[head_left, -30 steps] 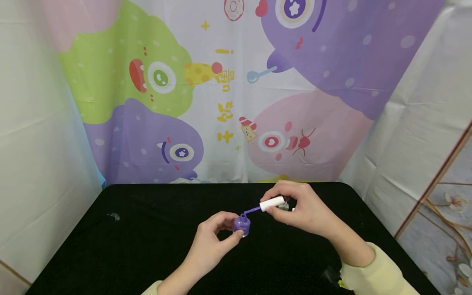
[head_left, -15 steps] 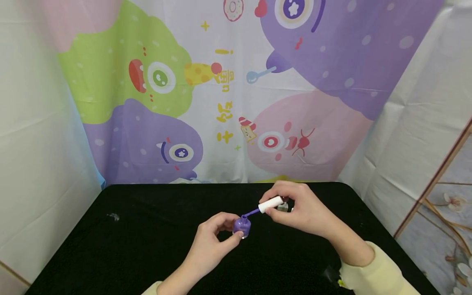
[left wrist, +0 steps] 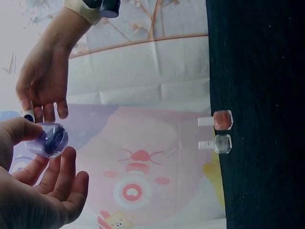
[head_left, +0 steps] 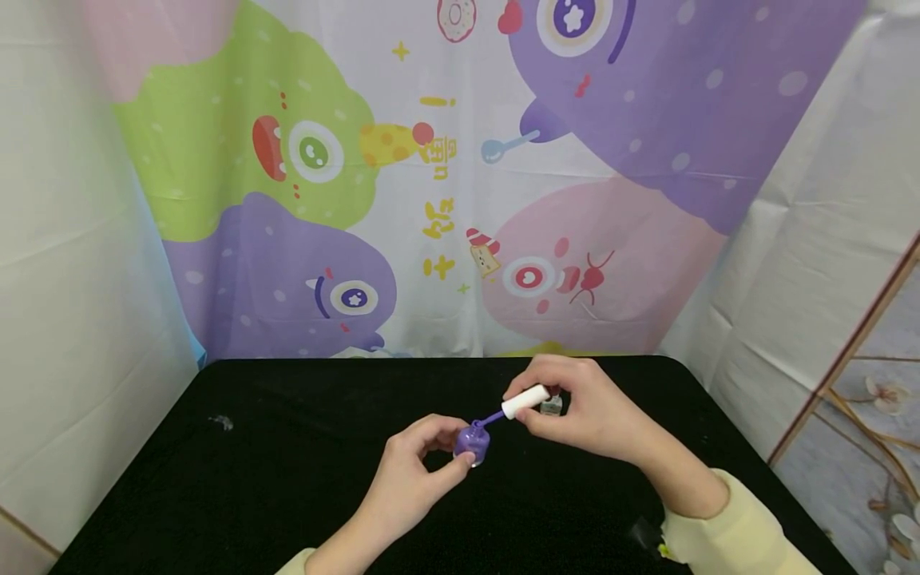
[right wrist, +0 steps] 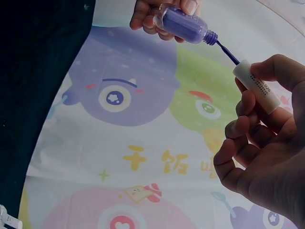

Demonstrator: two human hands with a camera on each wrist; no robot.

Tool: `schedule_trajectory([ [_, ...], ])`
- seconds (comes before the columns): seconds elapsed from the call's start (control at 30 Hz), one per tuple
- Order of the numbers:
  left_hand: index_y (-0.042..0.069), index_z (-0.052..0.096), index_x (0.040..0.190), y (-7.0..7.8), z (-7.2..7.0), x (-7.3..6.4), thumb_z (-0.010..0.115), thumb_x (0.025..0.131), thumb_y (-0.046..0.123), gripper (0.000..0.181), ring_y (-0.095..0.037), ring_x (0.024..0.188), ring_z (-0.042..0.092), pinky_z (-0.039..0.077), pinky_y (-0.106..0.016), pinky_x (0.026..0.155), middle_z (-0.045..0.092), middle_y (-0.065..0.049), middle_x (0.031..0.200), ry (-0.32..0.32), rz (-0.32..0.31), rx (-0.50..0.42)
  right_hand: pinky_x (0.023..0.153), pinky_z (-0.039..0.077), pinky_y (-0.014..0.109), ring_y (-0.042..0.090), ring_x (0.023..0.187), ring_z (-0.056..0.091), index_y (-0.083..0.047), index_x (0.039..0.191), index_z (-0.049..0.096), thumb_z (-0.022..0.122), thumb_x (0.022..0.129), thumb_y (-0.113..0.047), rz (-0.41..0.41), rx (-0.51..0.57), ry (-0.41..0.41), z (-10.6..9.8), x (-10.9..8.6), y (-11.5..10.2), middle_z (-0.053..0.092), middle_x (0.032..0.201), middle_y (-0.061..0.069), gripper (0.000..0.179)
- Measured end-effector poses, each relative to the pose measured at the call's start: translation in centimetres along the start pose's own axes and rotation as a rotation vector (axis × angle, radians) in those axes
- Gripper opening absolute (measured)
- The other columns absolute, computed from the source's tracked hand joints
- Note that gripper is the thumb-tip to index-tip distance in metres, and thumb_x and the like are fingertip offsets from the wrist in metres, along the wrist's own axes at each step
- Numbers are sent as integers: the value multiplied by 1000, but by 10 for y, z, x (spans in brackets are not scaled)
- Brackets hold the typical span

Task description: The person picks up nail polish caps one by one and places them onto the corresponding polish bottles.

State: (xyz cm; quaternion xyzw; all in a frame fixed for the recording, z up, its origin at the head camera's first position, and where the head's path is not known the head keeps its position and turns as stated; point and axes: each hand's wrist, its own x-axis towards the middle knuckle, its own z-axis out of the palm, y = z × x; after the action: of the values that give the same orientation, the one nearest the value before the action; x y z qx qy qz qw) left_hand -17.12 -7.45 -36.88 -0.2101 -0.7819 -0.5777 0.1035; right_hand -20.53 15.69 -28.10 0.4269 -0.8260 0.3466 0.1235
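My left hand grips a small glass nail polish bottle of purple polish between thumb and fingers, its neck up and leaning slightly right. With thumb and fingers my right hand pinches the white cap, held slantwise above and right of the bottle. From the cap runs a purple-coated brush, its end at the mouth of the bottle. In the right wrist view the brush stem meets the threaded neck, and the tip is hidden there. Dark print marks the cap.
Two more white-capped nail polish bottles, one reddish and one silvery grey, stand side by side on the black tabletop. The right hand partly covers them in the head view. A cartoon curtain hangs behind the table.
My right hand has shifted slightly left and down, tilting the cap more steeply. The brush end has gone from just above the bottle's mouth to right at it. My left hand stays nearly still.
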Motion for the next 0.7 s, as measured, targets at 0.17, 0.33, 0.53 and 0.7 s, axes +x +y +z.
schedule_trajectory([
  [0.17, 21, 66, 99, 1, 0, 0, 74, 79, 13, 23, -10, 84, 63, 52, -26, 78, 65, 6, 93, -15, -1, 2, 56, 45, 23, 5, 68, 50, -25, 95, 67, 72, 80, -12, 2, -12, -13, -1, 0, 0, 60, 83, -14, 20],
  [0.33, 22, 66, 99, 1, 1, -1, 74, 79, 14, 24, -9, 84, 62, 51, -25, 78, 65, 7, 93, -26, -3, 7, 55, 46, 26, 5, 67, 50, -26, 94, 66, 72, 80, -12, 11, -16, -38, -1, 0, 0, 60, 83, -14, 22],
  [0.53, 23, 66, 99, 1, 2, -1, 74, 79, 15, 24, -9, 84, 62, 51, -25, 78, 65, 7, 93, -33, 12, 20, 54, 46, 24, 5, 66, 49, -26, 94, 66, 72, 80, -12, 5, -22, -61, 0, 1, -1, 59, 83, -15, 22],
  [0.7, 23, 66, 99, 1, 3, 0, 74, 79, 15, 23, -9, 84, 62, 51, -25, 78, 65, 8, 92, -42, 6, 28, 55, 46, 23, 4, 66, 49, -26, 95, 67, 72, 80, -12, 16, -18, -85, 1, 1, -2, 59, 83, -16, 20],
])
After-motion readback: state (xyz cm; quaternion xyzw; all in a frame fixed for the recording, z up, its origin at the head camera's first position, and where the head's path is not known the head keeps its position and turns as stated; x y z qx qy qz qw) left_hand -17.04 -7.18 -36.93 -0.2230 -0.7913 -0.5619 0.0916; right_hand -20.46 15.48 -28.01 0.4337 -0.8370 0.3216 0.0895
